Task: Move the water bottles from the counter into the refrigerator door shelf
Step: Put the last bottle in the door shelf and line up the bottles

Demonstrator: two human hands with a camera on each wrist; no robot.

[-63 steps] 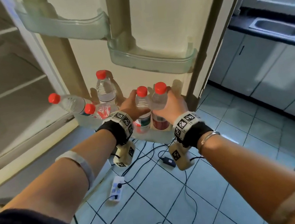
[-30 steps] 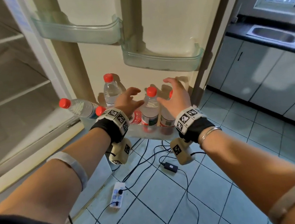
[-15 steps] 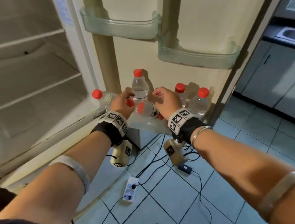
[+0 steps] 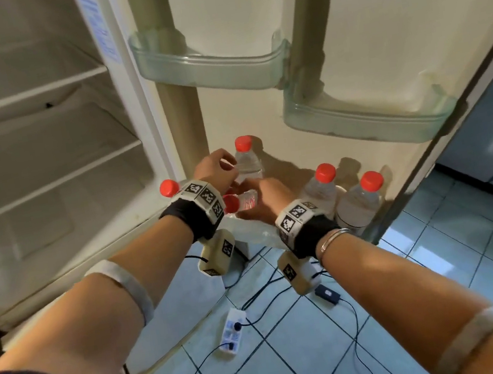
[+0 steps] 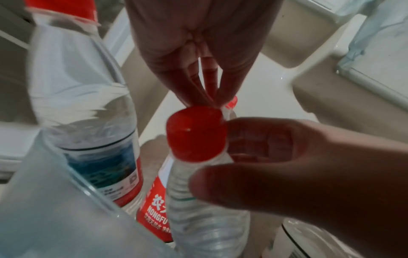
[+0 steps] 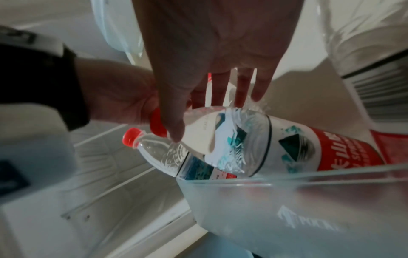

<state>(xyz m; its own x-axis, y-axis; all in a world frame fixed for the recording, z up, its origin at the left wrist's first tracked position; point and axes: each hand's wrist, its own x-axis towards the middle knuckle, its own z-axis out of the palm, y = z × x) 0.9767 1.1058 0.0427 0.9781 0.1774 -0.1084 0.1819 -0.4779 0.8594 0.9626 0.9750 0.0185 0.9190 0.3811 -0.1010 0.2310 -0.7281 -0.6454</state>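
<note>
- both forearms are stretched forward and down toward the lowest door shelf (image 4: 256, 234) of the open refrigerator door (image 4: 244, 24), the wrists close together.
- the left hand (image 4: 215, 172) is raised a little above the right, its fingers curled against the shoulder of an upright bottle (image 4: 247, 162) with a red cap.
- from the left wrist view the left fingers (image 5: 198, 83) are seen bunched together, tips down, just above the red cap of a tilted bottle (image 5: 196, 134); whether anything is actually gripped cannot be told.
- the right hand (image 4: 265, 198) is laid over the tilted bottle (image 4: 242, 200); in the left wrist view its thumb and fingers (image 5: 276, 165) are curled round the neck just under the cap.
- in the right wrist view the same bottle (image 6: 243, 143) is seen leaning to the left, its label end down inside the shelf wall (image 6: 287, 200), with the fingers spread over its shoulder.
- a leaning bottle (image 4: 170, 188) is mostly covered by the left wrist band, only its cap being clear.
- two more bottles (image 4: 321, 190) are stood upright at the right end of the shelf, the outer one (image 4: 360, 203) just beside the inner.
- the shelf itself is largely hidden behind the hands and wrists in the head view.
- both wrist views are dim and blurred, and the label print is only partly legible.
- two upper door shelves (image 4: 211, 65) are seen above, and a power strip (image 4: 232, 331) with cables lies on the tiled floor.
</note>
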